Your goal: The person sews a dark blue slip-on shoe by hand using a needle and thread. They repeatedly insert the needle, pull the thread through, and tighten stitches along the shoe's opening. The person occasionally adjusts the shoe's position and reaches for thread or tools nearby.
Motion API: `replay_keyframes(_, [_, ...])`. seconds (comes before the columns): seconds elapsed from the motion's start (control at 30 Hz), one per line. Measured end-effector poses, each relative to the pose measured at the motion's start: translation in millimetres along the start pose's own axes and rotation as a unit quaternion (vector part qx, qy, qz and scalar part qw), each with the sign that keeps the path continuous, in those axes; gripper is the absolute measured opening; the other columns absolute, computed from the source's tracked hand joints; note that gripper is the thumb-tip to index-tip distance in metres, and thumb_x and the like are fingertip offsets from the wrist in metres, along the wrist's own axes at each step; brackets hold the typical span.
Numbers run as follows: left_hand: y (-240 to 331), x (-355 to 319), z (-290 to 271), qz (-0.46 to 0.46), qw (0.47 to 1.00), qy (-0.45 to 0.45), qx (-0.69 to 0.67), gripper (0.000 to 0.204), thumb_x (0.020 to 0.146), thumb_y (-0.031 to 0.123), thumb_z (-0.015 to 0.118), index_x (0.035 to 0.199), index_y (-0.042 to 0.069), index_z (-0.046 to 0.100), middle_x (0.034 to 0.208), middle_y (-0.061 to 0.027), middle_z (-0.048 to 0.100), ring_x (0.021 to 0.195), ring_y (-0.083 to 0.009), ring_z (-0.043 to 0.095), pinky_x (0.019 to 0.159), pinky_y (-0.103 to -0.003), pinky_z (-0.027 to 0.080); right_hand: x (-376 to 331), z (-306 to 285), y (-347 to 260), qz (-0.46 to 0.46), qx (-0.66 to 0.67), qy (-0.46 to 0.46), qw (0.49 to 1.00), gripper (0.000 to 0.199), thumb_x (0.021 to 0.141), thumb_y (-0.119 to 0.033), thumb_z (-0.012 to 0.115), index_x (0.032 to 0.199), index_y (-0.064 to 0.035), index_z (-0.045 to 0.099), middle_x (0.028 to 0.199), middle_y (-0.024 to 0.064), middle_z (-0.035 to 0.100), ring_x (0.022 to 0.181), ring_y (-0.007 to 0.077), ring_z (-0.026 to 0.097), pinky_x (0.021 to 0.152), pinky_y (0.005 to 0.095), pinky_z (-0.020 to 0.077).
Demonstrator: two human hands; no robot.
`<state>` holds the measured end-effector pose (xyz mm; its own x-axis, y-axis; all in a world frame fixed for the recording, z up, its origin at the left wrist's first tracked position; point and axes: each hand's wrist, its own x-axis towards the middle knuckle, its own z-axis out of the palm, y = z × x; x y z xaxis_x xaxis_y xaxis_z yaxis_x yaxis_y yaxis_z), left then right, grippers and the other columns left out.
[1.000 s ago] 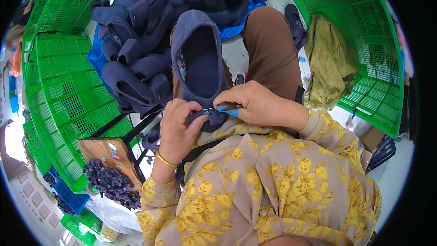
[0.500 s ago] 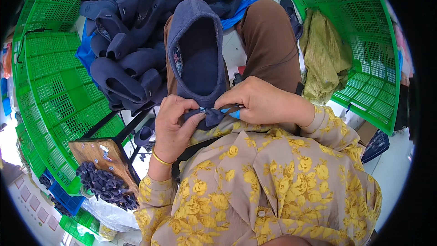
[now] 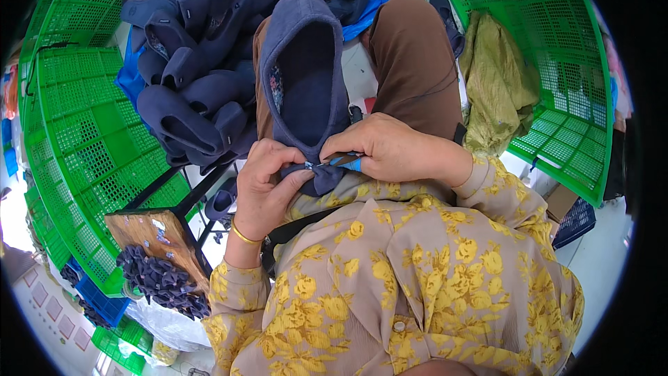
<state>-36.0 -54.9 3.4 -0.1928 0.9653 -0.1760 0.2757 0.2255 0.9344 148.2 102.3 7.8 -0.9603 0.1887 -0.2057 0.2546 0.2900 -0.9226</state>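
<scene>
- at the far left stand green plastic crates (image 3: pixel 76 132) with a grid wall; they curve along the left rim of the view.
- below them a wooden board (image 3: pixel 156 237) lies on a black frame, and a heap of small dark pieces (image 3: pixel 160 282) rests at its lower edge, next to a blue crate (image 3: pixel 104 303).
- above, between the green crates and the person's knees, is a pile of dark blue slippers (image 3: pixel 202 76); it lies just beside the slipper in work and partly behind it.
- the left hand (image 3: pixel 268 184) has a thin gold bangle (image 3: pixel 243 235) on the wrist. its fingers are curled closed, and thumb and forefinger pinch the heel edge of the dark blue slipper (image 3: pixel 306 76).
- this slipper lies on the person's lap, between the knees in brown trousers (image 3: pixel 410 63), opening upward, toe pointing away from the person.
- the right hand (image 3: pixel 390 153) is closed around small snips with blue handle (image 3: pixel 344 161); the metal tip touches the heel edge, just beside the left thumb. the fingers hide most of the tool.
- right of the knee an olive-yellow cloth (image 3: pixel 497 83) hangs over another green crate (image 3: pixel 563 49).
- a dark sandal (image 3: pixel 445 17) lies on the floor above that cloth.
</scene>
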Motion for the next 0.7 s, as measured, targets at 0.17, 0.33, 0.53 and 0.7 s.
replay_keyframes(0.17, [-0.4,4.5,-0.2,0.013,0.999,-0.011,0.029,0.018,0.075,0.002,0.077,0.09,0.002,0.067,0.084,0.0001,0.053,0.075,-0.0101,0.046,0.066,-0.022,0.036,0.6,3.8,4.7,-0.006,0.003,0.006,1.0,0.039,0.076,0.004,0.053,0.11,-0.0113,0.066,0.089,0.0174,0.069,0.086,0.0377,0.065,0.075,0.045,0.0493])
replay_keyframes(0.33, [-2.0,5.1,2.5,0.015,1.0,-0.001,0.009,0.018,0.073,0.006,0.078,0.088,0.006,0.067,0.078,-0.0029,0.055,0.075,-0.0186,0.049,0.066,-0.029,0.038,-2.7,3.0,4.6,-0.005,0.012,-0.003,1.0,0.044,0.071,0.01,0.05,0.11,-0.0059,0.065,0.094,0.0164,0.068,0.089,0.0345,0.067,0.078,0.0398,0.0515])
replay_keyframes(0.53, [-3.8,6.0,-1.6,0.02,0.999,-0.035,0.009,0.016,0.077,0.004,0.076,0.09,0.003,0.067,0.084,0.0003,0.052,0.077,-0.0104,0.046,0.067,-0.022,0.036,-5.0,-1.7,10.7,-0.02,0.024,-0.028,0.999,0.049,0.069,0.011,0.05,0.114,-0.0049,0.065,0.104,0.0153,0.069,0.096,0.0332,0.067,0.083,0.0391,0.052])
replay_keyframes(0.7, [-3.4,7.1,-3.3,0.029,0.999,-0.043,0.016,0.015,0.078,0.005,0.076,0.09,0.003,0.067,0.084,0.0008,0.052,0.077,-0.0099,0.047,0.066,-0.022,0.035,-5.6,-0.9,12.7,-0.034,0.02,-0.026,0.999,0.051,0.068,0.012,0.05,0.113,-0.0048,0.065,0.105,0.0143,0.069,0.097,0.0329,0.067,0.083,0.0389,0.0522])
